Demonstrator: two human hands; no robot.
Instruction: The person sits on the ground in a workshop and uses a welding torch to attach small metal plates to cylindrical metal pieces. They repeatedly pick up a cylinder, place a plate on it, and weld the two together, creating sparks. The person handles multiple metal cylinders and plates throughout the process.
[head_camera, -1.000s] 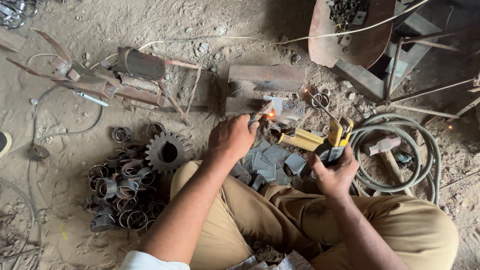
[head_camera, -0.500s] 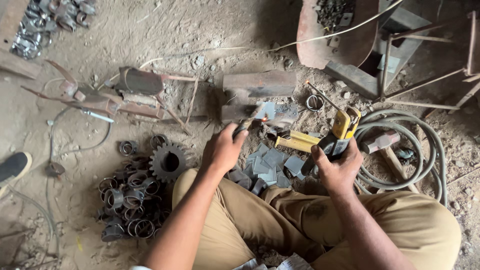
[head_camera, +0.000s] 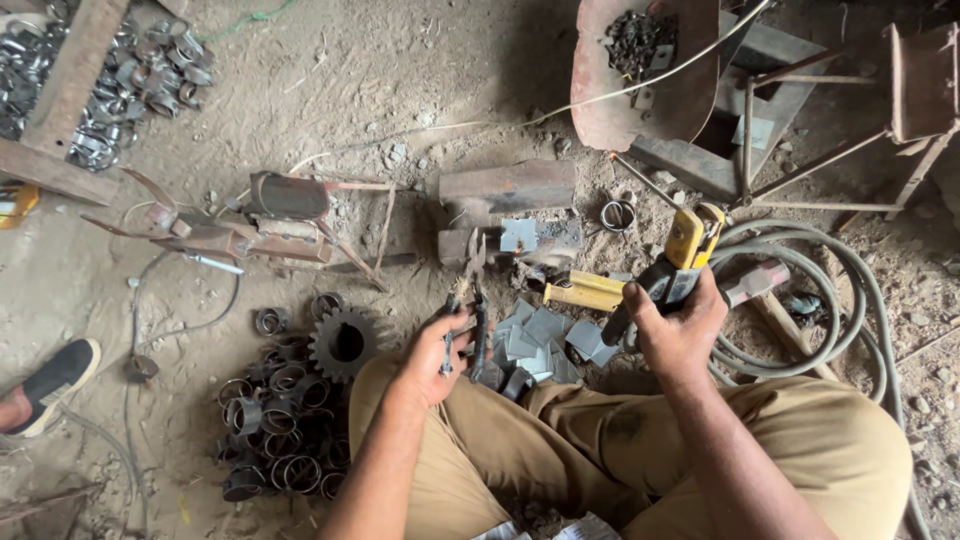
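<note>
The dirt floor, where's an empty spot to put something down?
Bare dirt lies between the ring heap top left and the rusty pan. It is crowded in front of the knees: the left hand with pliers, metal squares, gear, rings, and hose beside the right hand.

Dusty dirt floor (head_camera: 400, 80) w/ scattered debris, daylight from top, no walls visible

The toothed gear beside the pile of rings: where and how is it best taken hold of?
Probably by the rim. The gear lies flat on the dirt with its centre hole up, so come from above, one finger in the hole and thumb on the teeth; rings crowd its lower left side.
</note>
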